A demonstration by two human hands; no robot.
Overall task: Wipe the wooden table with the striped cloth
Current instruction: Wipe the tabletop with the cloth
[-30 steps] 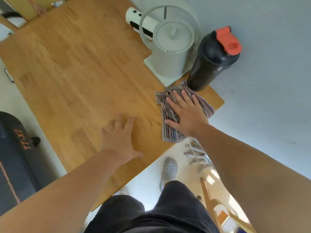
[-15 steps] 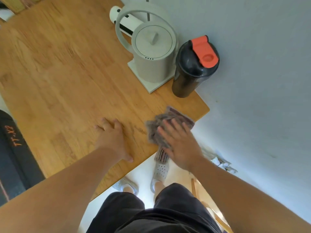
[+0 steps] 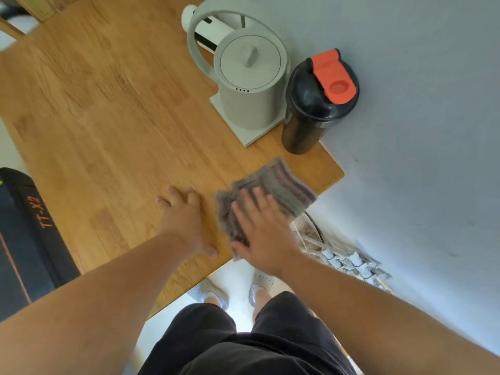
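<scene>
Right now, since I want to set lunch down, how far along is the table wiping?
Done: nothing shows; no damp streaks mark wiped wood. In hand: the right hand presses the striped cloth flat at the near right corner of the wooden table; the left hand rests beside it. Left: likely the wide stretch beyond, and around the kettle and black bottle.

ahead of the right hand point(image 3: 265, 234): blocked by a grey kettle point(image 3: 251, 98) and a black bottle point(image 3: 308, 125), side by side. just left: hemmed by the left hand point(image 3: 186, 223), pressed flat on the bench point(image 3: 108, 125). beyond that hand, ahead and leftward: open wood. right: bench corner, then wall point(image 3: 419, 131).
</scene>
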